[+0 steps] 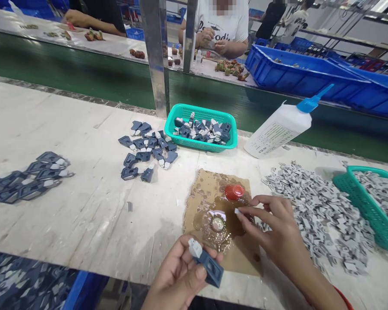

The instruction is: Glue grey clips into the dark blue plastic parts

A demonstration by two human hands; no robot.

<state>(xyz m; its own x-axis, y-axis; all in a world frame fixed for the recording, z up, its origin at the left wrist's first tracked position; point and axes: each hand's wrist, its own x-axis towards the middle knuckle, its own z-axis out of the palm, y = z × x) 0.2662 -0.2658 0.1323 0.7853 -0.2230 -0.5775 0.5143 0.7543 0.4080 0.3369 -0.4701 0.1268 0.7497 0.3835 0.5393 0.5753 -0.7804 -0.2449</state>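
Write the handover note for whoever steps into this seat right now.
Left hand: grips a blue piece with a white tip.
Right hand: pinches a small grey part over the glue-stained cardboard, beside the red cap.
Supplies: grey parts pile right, glue bottle behind it.
Done: joined pieces lie in groups and in the teal basket.
Left: the held grey part is not yet on a blue piece.

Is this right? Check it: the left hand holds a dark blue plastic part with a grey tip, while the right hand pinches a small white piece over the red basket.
One thing is wrong: the right hand pinches the small white piece over the glue-stained brown cardboard sheet, not a red basket; the baskets are teal. The head view shows it. The left hand does hold the dark blue plastic part with a grey tip.
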